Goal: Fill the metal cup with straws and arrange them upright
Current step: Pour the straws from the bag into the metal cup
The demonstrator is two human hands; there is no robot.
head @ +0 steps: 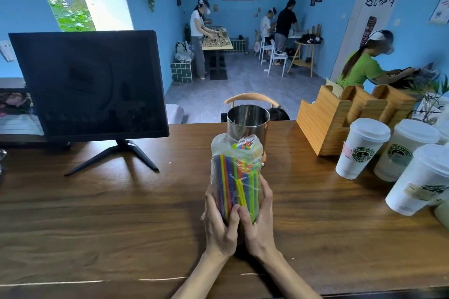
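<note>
A clear plastic bag of coloured straws (237, 172) stands upright at the middle of the wooden counter (121, 201), its open top showing straw ends. My left hand (220, 223) grips the bag's lower left side and my right hand (258, 221) grips its lower right side, thumbs meeting at the front. Just behind the bag stands the shiny metal cup (248, 121), upright, with no straws showing inside.
A black monitor (90, 85) on a stand occupies the counter's left. To the right stand a wooden holder (340, 119) and several white lidded paper cups (359, 148). A chair back (252, 99) rises behind the counter; several people work in the room beyond.
</note>
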